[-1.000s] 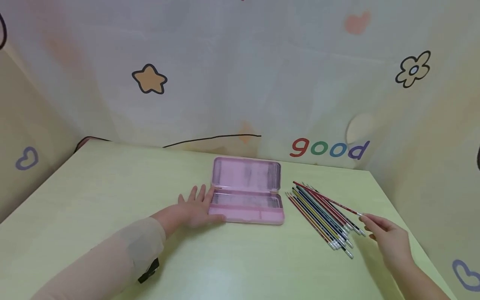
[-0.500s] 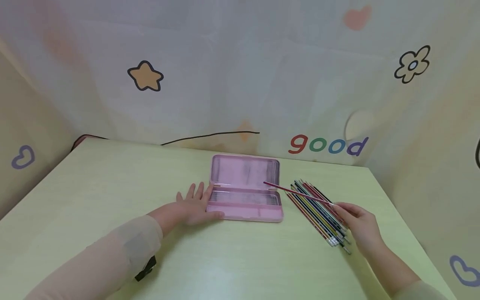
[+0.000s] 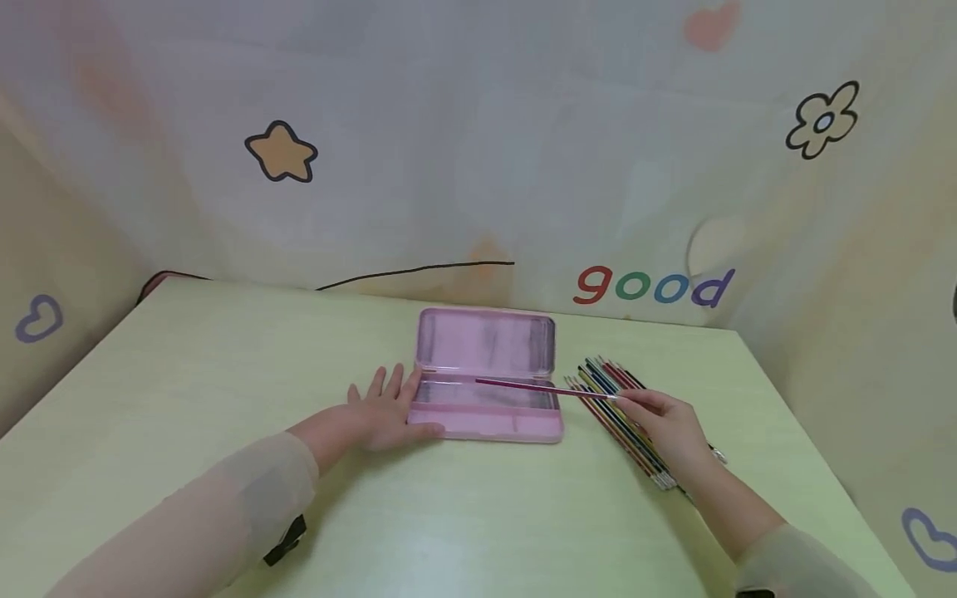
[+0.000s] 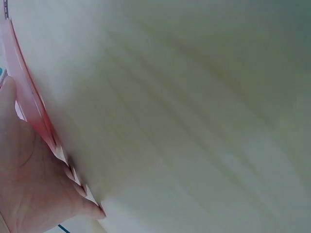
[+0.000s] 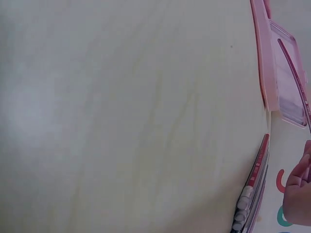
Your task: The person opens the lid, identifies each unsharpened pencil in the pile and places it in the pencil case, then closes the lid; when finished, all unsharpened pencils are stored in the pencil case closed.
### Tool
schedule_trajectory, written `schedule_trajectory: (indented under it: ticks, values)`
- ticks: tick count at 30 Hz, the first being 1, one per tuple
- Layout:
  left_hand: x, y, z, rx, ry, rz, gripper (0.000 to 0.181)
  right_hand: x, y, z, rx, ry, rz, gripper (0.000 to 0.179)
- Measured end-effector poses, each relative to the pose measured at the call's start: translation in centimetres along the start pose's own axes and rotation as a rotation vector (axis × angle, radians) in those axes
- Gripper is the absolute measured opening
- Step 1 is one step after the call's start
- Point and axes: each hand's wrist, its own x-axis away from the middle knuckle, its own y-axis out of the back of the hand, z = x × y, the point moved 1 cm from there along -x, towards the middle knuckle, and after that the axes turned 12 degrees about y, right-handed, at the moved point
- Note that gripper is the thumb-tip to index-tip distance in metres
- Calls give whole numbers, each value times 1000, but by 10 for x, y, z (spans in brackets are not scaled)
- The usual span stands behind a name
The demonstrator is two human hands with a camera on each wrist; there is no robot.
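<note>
A pink pencil case (image 3: 486, 423) lies opened out on the table, its lid leaning back. My left hand (image 3: 381, 419) rests at its left side with fingers spread and the thumb along the front edge; the left wrist view also shows the thumb against the pink side. Between thumb and fingers, my right hand (image 3: 669, 423) pinches the white end of a red pencil (image 3: 538, 387). That pencil points left, over the back compartment of the case. In the right wrist view the pencil (image 5: 294, 73) overlaps the lid.
Beneath and beside my right hand lies a fanned pile of pencils (image 3: 616, 432), partly covered by the hand. The pale yellow table (image 3: 449, 515) meets a printed cloth backdrop (image 3: 449, 166) behind the case and at both sides.
My right hand has moved left from beyond the pencil pile, bringing the red pencil over the case and turning it nearly level. My left hand keeps its place at the case.
</note>
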Motion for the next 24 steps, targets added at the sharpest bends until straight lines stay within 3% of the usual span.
schedule_trajectory:
  ticks: [6, 14, 24]
  values:
    - [9, 2, -1, 10, -12, 7, 107, -7, -10, 8, -4, 5, 3, 48]
    - [0, 1, 3, 13, 0, -25, 108, -22, -27, 18, 45, 25, 32, 43]
    - [-5, -6, 4, 16, -8, -24, 111, -22, -35, 18, 35, 24, 13, 39]
